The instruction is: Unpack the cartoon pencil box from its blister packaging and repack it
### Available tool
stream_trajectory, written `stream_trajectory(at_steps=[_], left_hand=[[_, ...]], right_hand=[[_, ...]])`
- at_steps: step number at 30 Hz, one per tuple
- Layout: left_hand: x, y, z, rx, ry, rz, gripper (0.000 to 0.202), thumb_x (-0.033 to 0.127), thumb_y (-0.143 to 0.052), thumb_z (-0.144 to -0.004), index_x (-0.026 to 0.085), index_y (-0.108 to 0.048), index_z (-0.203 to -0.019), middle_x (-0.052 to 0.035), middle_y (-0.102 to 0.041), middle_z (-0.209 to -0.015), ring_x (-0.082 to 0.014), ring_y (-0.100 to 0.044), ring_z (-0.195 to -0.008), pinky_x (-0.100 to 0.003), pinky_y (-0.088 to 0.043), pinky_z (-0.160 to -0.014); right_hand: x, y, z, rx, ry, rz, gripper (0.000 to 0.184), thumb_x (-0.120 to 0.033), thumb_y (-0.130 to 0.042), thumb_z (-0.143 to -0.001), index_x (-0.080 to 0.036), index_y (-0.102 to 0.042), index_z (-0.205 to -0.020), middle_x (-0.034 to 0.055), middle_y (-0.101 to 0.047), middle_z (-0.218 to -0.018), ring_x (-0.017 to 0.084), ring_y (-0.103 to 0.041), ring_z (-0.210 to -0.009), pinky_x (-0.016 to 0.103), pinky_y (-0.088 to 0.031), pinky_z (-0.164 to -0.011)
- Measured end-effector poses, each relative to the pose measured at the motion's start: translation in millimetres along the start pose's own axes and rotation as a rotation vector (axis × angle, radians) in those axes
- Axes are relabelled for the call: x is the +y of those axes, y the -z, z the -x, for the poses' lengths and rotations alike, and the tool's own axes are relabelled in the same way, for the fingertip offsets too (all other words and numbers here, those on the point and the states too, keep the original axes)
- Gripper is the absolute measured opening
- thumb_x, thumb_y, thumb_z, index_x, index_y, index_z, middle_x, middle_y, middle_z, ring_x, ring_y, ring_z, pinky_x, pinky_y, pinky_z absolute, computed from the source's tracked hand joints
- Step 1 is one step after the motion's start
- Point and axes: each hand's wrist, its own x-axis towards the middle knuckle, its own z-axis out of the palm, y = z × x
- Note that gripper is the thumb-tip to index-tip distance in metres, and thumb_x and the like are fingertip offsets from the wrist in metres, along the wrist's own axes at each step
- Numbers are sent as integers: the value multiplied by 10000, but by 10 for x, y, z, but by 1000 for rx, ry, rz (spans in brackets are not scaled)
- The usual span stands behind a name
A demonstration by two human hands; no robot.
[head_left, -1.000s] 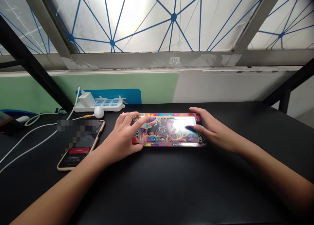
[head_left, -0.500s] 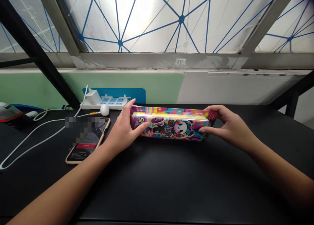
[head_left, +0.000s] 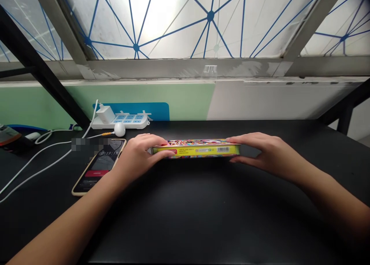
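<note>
A flat box [head_left: 199, 150] printed in bright cartoon colours is held level between my two hands, above the middle of the black tabletop. Its narrow yellow side with a barcode and small print faces me. My left hand [head_left: 143, 151] grips the left end, thumb on the yellow side and fingers over the top. At the right end my right hand [head_left: 263, 149] has its fingers on the top edge and its thumb at the lower edge. Most of the top face is seen at a very flat angle.
Left of the box lies a phone [head_left: 100, 166] with a lit screen, partly behind my left forearm. A white power strip [head_left: 124, 120] with a charger [head_left: 105, 114] stands at the wall, a round white plug [head_left: 119, 129] before it. White cable [head_left: 37, 155] loops leftward on the black table [head_left: 202, 218].
The box has been tilted so that its yellow barcode side faces me instead of the panda picture. My right hand has shifted its grip, and the view has moved slightly.
</note>
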Motion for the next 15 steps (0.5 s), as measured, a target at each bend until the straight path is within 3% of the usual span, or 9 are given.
stream_trajectory(at_steps=[4,9,12,15], left_hand=[[-10,34,-4,-53,-109,-137,132,415,-768,-836,303,-814,-888,-44,-794,-917,-282,-707,-858,-449,-489,-963],[-12,73,6,-311,-251,-324,216,411,-723,-869,313,-783,-1052,-65,-762,-1068,-301,-680,-990,-443,-487,-936],[-5,42,24,-384,-252,-354,358,427,-734,-859,310,-730,-1197,-89,-715,-1176,-309,-640,-1078,-438,-490,-954],[-19,-31,49,-395,-212,-341,648,535,-736,-843,287,-577,-1420,-126,-600,-1413,-350,-508,-1312,-499,-405,-1100]], right_hand=[[36,-28,29,-13,51,36,435,-525,-759,-799,-363,-738,-1202,-5,-773,-1173,333,-722,-1041,514,-583,-913],[-36,-108,23,-102,180,82,402,-419,-659,-911,-331,-686,-1302,42,-725,-1293,321,-693,-1136,529,-560,-956],[-169,-225,23,-150,232,108,501,-395,-612,-956,-326,-558,-1449,73,-611,-1454,328,-602,-1292,569,-492,-1057],[-308,-361,30,-210,276,130,688,-444,-617,-959,-300,-356,-1580,95,-442,-1590,331,-416,-1455,586,-376,-1167]])
